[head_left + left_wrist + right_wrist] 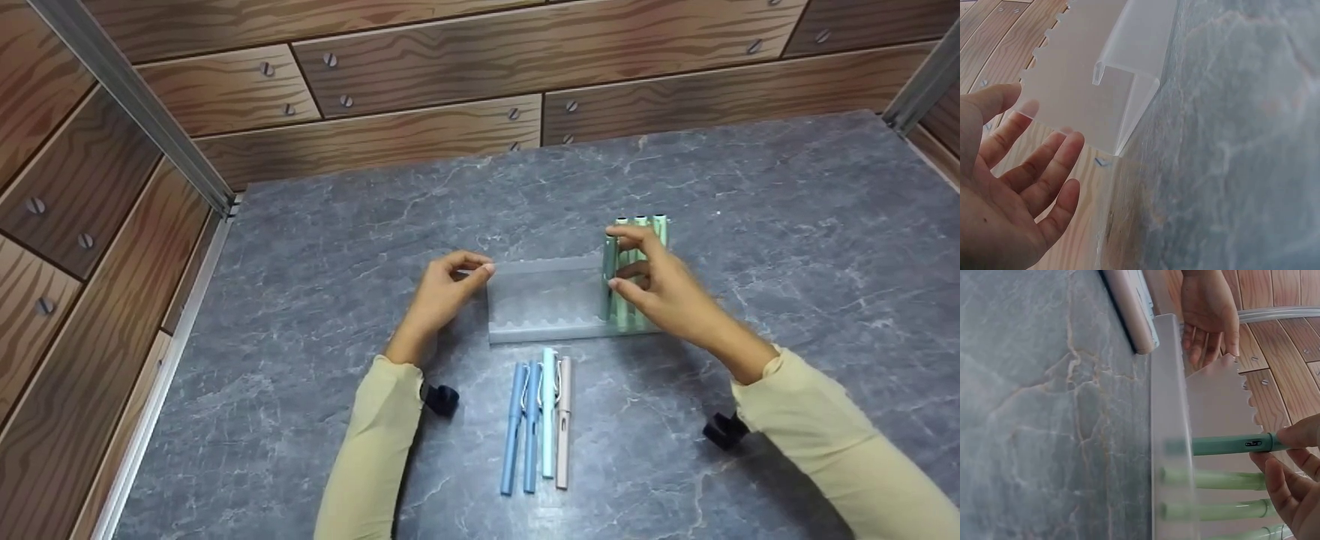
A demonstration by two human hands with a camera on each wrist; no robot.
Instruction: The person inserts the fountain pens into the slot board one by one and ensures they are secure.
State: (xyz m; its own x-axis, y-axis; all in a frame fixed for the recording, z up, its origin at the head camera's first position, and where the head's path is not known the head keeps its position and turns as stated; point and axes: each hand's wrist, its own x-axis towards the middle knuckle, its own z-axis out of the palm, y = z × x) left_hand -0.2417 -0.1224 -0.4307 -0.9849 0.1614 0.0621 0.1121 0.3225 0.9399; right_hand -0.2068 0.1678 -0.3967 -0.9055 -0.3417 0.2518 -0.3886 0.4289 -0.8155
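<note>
A frosted clear pen holder (544, 296) with a notched edge stands on the grey marbled table. At its left upper corner my left hand (448, 289) pinches the panel between thumb and index finger; the other fingers (1064, 163) spread loosely beside it. My right hand (660, 289) holds a dark green pen (1227, 445) upright by its upper part, with the lower end behind the holder's front lip. Just right of that pen, several light green pens (1219, 481) stand side by side in the holder, partly covered by my right hand in the head view.
In front of the holder lie two blue pens (513, 427), a light turquoise pen (548, 412) and a taupe pen (564, 424), side by side. Wood-patterned panels (450, 67) border the table at the back and left.
</note>
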